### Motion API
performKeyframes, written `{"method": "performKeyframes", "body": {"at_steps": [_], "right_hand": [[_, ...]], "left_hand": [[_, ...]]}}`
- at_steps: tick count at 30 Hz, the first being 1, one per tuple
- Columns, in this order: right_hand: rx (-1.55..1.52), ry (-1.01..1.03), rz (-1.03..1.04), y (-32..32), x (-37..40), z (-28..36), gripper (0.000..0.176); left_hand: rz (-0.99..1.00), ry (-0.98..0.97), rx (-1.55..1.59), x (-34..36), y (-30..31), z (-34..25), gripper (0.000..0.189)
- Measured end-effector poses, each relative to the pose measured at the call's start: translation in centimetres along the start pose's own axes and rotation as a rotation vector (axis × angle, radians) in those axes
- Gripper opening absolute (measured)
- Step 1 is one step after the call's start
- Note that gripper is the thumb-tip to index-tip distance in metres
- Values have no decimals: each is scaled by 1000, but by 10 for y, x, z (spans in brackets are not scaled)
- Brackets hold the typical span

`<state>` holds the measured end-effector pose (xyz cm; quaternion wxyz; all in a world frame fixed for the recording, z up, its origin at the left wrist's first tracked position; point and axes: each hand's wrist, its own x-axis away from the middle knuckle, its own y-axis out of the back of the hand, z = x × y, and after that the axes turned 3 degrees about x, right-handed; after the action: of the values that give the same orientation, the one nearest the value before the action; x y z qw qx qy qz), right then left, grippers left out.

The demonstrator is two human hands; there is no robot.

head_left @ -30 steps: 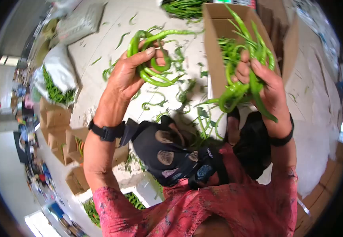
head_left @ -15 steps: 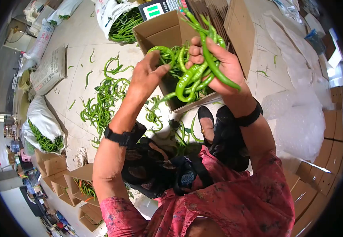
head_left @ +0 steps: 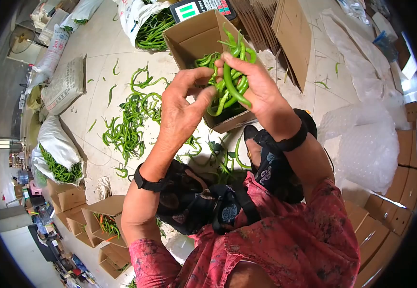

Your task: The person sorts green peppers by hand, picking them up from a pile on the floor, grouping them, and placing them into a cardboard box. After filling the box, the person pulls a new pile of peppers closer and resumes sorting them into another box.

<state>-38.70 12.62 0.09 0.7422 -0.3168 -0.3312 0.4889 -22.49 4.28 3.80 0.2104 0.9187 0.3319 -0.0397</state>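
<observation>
Green chili peppers (head_left: pixel 236 82), long and glossy, are bunched in my right hand (head_left: pixel 262 90), whose thumb lies along the top of them. My left hand (head_left: pixel 183 99) is at the bunch's left side. Its bent fingers and thumb close on the near ends of some peppers, with the fingertips partly hidden. Both hands are above an open cardboard box (head_left: pixel 191 41), which has more green peppers inside. A heap of curled green peppers (head_left: pixel 124 127) lies on the floor left of the box.
Behind the box stand a scale (head_left: pixel 188 10) with a lit green display and an open white sack (head_left: pixel 131 21) of peppers. Flat cardboard (head_left: pixel 292 41) leans at the right. Bubble wrap (head_left: pixel 367 149) lies further right. Another pepper sack (head_left: pixel 57 144) and several boxes (head_left: pixel 105 207) are at left.
Both hands have come closer together, my right hand moving left and slightly down with its peppers. The curled pepper at my left fingertips no longer shows there.
</observation>
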Motion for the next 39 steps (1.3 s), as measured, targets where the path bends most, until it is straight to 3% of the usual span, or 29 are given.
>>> {"method": "performKeyframes", "body": {"at_steps": [1, 3, 5, 7, 9, 11, 13, 16, 17, 19, 25, 28, 33, 37, 39], "right_hand": [[1, 2, 3, -1, 0, -3, 22], [71, 194, -110, -9, 1, -12, 21], [98, 227, -127, -10, 1, -13, 22], [250, 263, -55, -8, -1, -15, 22], [265, 269, -34, -10, 0, -17, 32], [247, 243, 38, -17, 5, -11, 47], [251, 249, 95, -14, 3, -8, 56], [153, 200, 204, -16, 6, -10, 53], [153, 205, 208, -18, 7, -9, 53], [142, 245, 258, -22, 9, -4, 49], [261, 298, 229, -19, 5, -2, 42], [-57, 197, 305, -12, 0, 5, 43], [-121, 165, 333, -17, 8, 14, 45], [132, 249, 321, -18, 15, 18, 47], [351, 326, 287, -20, 17, 17, 47]], "left_hand": [[-1, -4, -1, -1, -1, -3, 27], [2, 178, 284, -5, -2, -12, 31], [0, 217, 277, -7, -6, -11, 35], [78, 104, 18, -12, -14, -2, 40], [75, 38, -33, -17, -19, 3, 42], [-15, -292, -189, -23, -24, 17, 44], [35, -219, -193, -23, -22, 11, 41], [85, 68, 232, -27, -15, 9, 38], [85, 62, 229, -27, -14, 8, 38], [8, 153, 719, -30, -15, 5, 35], [78, 203, 1188, -33, -14, 31, 28], [86, 225, 1358, -32, -8, 35, 25], [102, 219, 1402, -32, 3, 31, 24], [1, 166, 1195, -41, 6, 13, 26], [-194, 309, 929, -56, 4, 3, 26]]}}
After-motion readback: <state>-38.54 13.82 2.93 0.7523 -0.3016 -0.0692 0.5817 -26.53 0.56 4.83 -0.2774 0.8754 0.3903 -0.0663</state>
